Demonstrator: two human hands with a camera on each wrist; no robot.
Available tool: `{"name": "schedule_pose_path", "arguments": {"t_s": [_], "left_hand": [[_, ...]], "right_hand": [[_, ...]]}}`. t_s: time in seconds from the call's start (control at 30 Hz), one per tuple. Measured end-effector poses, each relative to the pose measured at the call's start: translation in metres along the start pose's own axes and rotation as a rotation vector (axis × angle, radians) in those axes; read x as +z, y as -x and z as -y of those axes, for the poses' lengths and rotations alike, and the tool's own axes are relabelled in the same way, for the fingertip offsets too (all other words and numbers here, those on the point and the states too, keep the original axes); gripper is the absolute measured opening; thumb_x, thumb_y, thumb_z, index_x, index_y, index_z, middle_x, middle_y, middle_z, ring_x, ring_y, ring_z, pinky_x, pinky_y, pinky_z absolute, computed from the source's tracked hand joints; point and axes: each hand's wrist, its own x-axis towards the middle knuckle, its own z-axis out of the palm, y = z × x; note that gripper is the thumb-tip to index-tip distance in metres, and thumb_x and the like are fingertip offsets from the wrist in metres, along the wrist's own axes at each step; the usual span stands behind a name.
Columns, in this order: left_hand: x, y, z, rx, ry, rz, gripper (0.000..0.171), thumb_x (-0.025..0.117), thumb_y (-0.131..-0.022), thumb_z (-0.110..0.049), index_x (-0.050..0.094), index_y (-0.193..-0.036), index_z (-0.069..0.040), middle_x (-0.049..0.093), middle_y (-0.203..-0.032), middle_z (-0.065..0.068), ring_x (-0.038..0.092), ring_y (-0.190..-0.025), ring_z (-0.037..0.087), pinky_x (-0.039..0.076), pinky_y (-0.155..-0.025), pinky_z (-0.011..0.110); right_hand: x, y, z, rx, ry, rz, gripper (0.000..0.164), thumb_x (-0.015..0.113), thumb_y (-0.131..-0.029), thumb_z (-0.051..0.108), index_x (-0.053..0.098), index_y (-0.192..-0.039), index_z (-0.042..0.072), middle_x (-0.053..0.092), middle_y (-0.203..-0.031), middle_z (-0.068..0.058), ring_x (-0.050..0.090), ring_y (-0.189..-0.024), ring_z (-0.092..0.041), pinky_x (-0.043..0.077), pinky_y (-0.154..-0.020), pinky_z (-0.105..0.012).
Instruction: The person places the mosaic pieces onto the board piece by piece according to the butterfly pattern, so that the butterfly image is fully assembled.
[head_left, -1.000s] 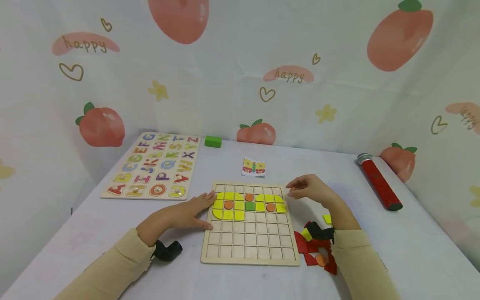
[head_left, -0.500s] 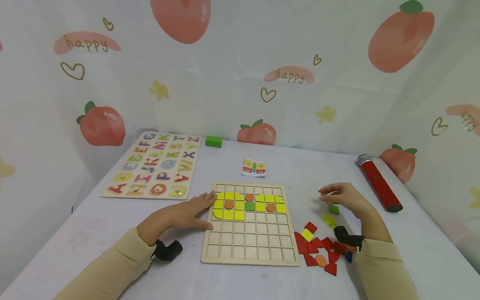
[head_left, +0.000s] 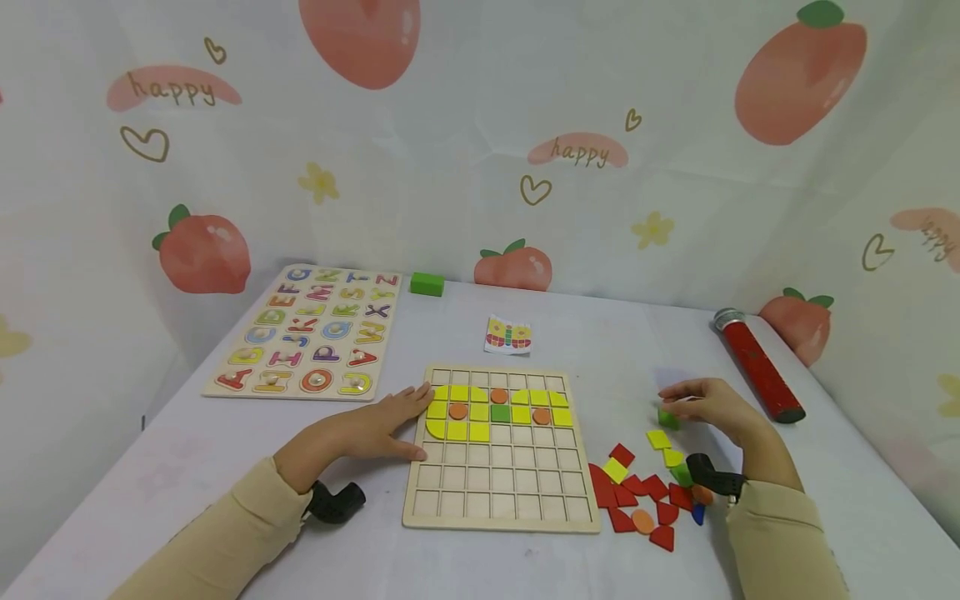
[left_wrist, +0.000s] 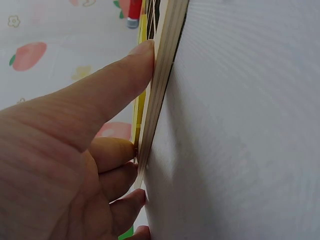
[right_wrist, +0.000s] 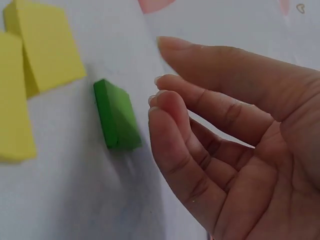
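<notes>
Lying nearest: we see loose red pieces (head_left: pixel 602 486) on the tabletop (head_left: pixel 367 562), at the right side of the wooden board (head_left: pixel 501 505).
Wooden board: before us; its far half carries yellow pieces (head_left: pixel 459 392), orange discs (head_left: pixel 457 410) and one green square (head_left: pixel 499 412).
Left hand (head_left: pixel 371 429): we rest it, fingers extended, at the board's left edge; it grips nothing.
Right hand (head_left: pixel 708 407): loosely curved, thumb apart from fingers, holding nothing, just beside a loose green piece (right_wrist: pixel 120 117).
Red microphone (head_left: pixel 757 362): far right.
Butterfly card (head_left: pixel 507 335): beyond the board.
Letter board (head_left: pixel 295 393): far left, near a green block (head_left: pixel 427 284).
</notes>
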Motion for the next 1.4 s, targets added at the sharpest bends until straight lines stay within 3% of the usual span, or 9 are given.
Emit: {"name": "schedule_pose_path", "arguments": {"t_s": [0.33, 0.7, 1.0, 1.4], "left_hand": [[0.0, -0.001, 0.001, -0.006, 0.002, 0.0, 0.095, 0.068, -0.078, -0.05, 0.016, -0.15, -0.017, 0.01, -0.158, 0.0, 0.005, -0.147, 0.023, 0.009, -0.119, 0.045], [0.0, -0.001, 0.003, 0.005, -0.007, -0.009, 0.094, 0.068, -0.079, -0.05, 0.017, -0.15, -0.016, 0.01, -0.158, 0.001, 0.005, -0.147, 0.023, 0.008, -0.119, 0.045], [0.001, 0.0, 0.002, -0.006, -0.005, -0.008, 0.094, 0.068, -0.078, -0.049, 0.017, -0.15, -0.016, 0.01, -0.158, 0.001, 0.005, -0.147, 0.024, 0.008, -0.119, 0.046], [0.001, -0.002, 0.002, 0.004, -0.004, 0.003, 0.095, 0.067, -0.078, -0.051, 0.016, -0.15, -0.017, 0.009, -0.158, 0.0, 0.004, -0.147, 0.023, 0.008, -0.119, 0.045]], "right_hand": [[0.006, -0.007, -0.011, 0.025, 0.01, 0.01, 0.043, 0.072, -0.081, 0.023, 0.061, -0.113, -0.003, 0.057, -0.09, -0.005, 0.049, -0.085, -0.019, 0.047, -0.07, -0.024], [0.008, -0.01, -0.011, 0.002, 0.056, -0.005, 0.041, 0.075, -0.078, 0.023, 0.06, -0.105, -0.004, 0.053, -0.085, -0.003, 0.046, -0.081, -0.017, 0.04, -0.067, -0.026], [0.009, -0.011, -0.01, 0.041, -0.024, -0.002, 0.035, 0.066, -0.087, 0.024, 0.057, -0.107, -0.004, 0.062, -0.081, 0.002, 0.054, -0.075, -0.014, 0.049, -0.067, -0.023], [0.015, -0.013, 0.012, -0.013, -0.055, 0.008, 0.047, 0.057, -0.093, 0.029, 0.052, -0.122, -0.008, 0.062, -0.105, -0.012, 0.057, -0.083, -0.013, 0.051, -0.074, -0.018]]}}
